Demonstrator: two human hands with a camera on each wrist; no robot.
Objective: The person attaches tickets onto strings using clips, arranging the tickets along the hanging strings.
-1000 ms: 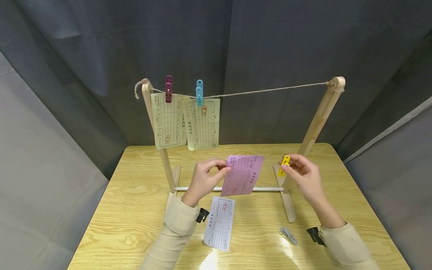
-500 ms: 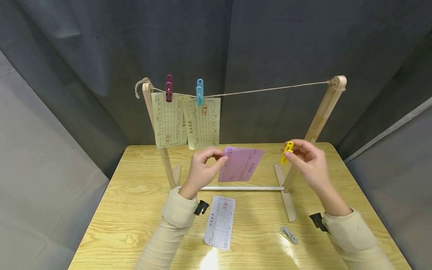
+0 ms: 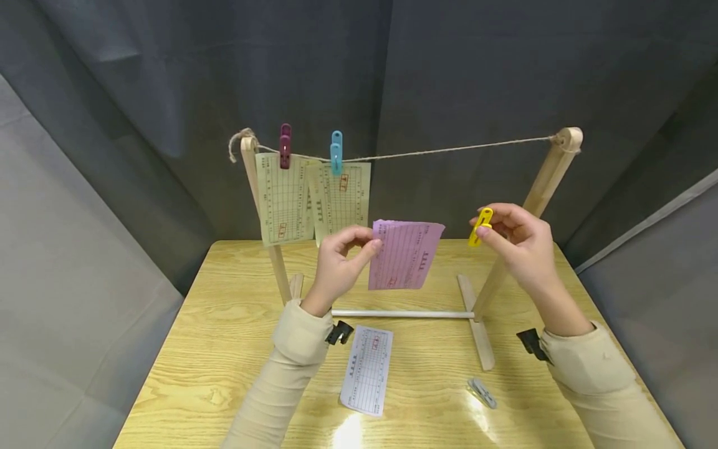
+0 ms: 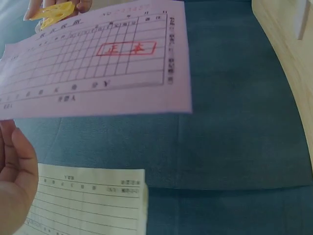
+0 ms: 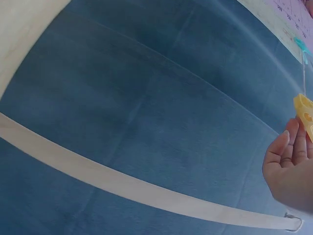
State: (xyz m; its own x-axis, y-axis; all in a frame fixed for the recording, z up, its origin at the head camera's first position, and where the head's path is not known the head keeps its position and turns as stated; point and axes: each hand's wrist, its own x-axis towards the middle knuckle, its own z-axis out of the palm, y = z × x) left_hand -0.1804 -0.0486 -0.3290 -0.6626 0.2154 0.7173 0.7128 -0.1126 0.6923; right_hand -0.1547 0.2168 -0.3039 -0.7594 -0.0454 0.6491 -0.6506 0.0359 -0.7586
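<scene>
Two pale green slips (image 3: 287,193) hang clipped to a string (image 3: 449,149). One pink slip (image 3: 406,255), pinched by the left hand (image 3: 338,265), is apart from it; the right hand (image 3: 524,249) pinches a yellow clip (image 3: 480,227). The step looks like bringing both up to the string; the next move seems to call for aligning the slip's edge and squeezing the clip's handles. A white slip (image 3: 367,371) and a grey clip (image 3: 483,392) lie on the wood-grain tabletop (image 3: 196,349), dark curtain (image 3: 477,75) behind.
</scene>
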